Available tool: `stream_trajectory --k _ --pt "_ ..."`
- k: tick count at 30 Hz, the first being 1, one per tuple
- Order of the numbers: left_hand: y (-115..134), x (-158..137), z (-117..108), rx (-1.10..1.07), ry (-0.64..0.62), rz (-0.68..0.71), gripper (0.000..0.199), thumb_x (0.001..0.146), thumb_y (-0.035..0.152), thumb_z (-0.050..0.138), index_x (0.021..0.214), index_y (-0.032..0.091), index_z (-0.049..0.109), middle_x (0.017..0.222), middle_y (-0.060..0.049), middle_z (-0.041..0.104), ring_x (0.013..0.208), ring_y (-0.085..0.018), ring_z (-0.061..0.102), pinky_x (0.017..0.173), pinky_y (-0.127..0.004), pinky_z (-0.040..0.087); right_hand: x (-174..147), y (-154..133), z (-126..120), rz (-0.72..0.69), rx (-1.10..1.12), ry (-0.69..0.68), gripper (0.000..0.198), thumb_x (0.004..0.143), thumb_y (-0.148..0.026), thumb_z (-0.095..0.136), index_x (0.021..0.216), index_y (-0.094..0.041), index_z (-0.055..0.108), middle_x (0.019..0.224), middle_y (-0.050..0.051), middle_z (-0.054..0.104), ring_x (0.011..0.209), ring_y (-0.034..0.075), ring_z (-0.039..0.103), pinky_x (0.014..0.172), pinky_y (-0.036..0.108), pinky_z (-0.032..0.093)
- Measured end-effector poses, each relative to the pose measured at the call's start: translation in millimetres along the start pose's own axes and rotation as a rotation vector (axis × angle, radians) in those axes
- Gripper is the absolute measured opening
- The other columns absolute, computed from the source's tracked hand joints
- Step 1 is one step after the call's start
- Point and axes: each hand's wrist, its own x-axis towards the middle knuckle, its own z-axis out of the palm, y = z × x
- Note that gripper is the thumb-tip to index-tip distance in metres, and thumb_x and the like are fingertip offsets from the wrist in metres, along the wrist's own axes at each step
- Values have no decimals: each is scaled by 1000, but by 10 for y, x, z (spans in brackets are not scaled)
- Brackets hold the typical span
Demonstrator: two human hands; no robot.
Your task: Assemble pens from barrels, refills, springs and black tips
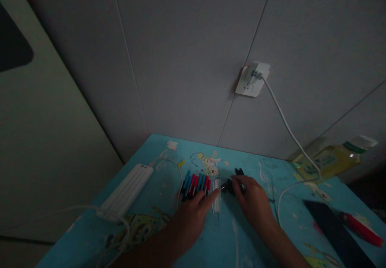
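Observation:
My left hand lies low over the table, its fingers stretched out. One fingertip reaches across a bundle of thin white sticks, close to a small shiny tip beside them. Just beyond that hand, a row of blue and red pens lies side by side, with dark ends partly covered by the fingers. On the other side of the sticks, my right hand has its fingers closed around a small black piece. Another black piece shows behind its fingers. Dim light hides the details of the black pieces.
A white power strip with cables stands at left on the blue patterned table. At right are a bottle of yellow liquid, a charging cable from the wall socket, a dark flat strip and a red-handled tool.

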Motion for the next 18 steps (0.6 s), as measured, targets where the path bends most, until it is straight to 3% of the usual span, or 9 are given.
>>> stream_trajectory --k 3,6,13,18 --pt "11 -2 -21 -60 22 -14 70 88 0 42 150 30 33 106 -5 61 79 -16 64 79 -29 56 -176 -147 11 88 478 -147 36 99 -42 46 102 -18 74 97 8 75 87 23 69 76 33 53" --pt "16 -16 6 -95 30 -7 65 92 3 40 150 31 33 107 -6 62 82 -16 65 78 -28 56 -296 -264 86 156 720 -174 38 95 -46 53 106 -16 74 96 8 75 86 23 68 77 32 52" --pt "30 0 -29 -107 43 31 63 94 10 42 151 32 31 108 -7 64 85 -19 65 83 -34 55 -291 -290 191 216 913 -89 34 91 -46 60 93 -15 73 84 5 71 81 20 62 74 28 48" --pt "19 23 -76 -93 31 3 62 92 8 42 149 33 36 103 -5 64 79 -17 64 78 -32 54 -209 -135 90 251 801 -4 39 91 -51 57 85 -14 70 76 5 68 70 18 60 64 26 46"
